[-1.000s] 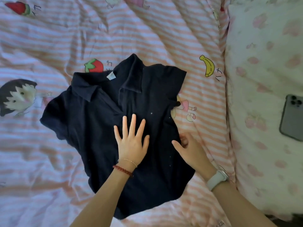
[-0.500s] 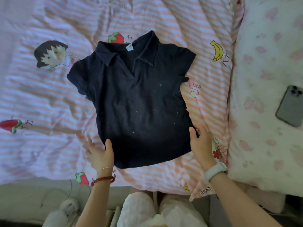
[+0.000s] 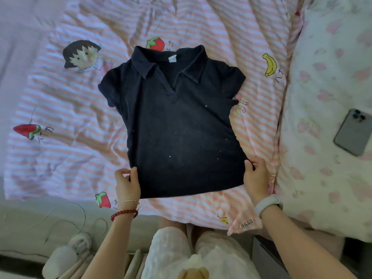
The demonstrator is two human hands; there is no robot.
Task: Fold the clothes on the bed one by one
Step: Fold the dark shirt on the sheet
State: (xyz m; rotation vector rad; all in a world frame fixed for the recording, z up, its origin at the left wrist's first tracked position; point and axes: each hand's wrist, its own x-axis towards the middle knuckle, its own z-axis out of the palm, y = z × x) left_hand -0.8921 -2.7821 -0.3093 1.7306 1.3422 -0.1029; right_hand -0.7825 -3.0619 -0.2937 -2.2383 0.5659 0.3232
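Dark polo shirt (image 3: pixel 181 125) lies flat, front up, on the striped duvet (image 3: pixel 60 109), collar away from the person, hem toward them; looks like the spread-and-square step before the first fold. Left hand (image 3: pixel 127 183) pinches the lower-left hem corner, thumb on top of the cloth; right hand (image 3: pixel 255 177) grips the lower-right hem corner the same way; hands well apart, one per corner, likely to pull the hem taut and take out wrinkles so the sides line up. Phone (image 3: pixel 353 132) sits on the floral pillow (image 3: pixel 326 81) to the right, well clear of the shirt; slippers (image 3: pixel 66 256) on the floor below the bed edge.

Versus a second ago: then the left palm lay flat mid-shirt and the right hand worked the side seam, shirt skewed; half a second ago both hands were already at the hem; now the shirt is squarer, both sleeves spread, hem straighter; view has pulled back, knees visible.
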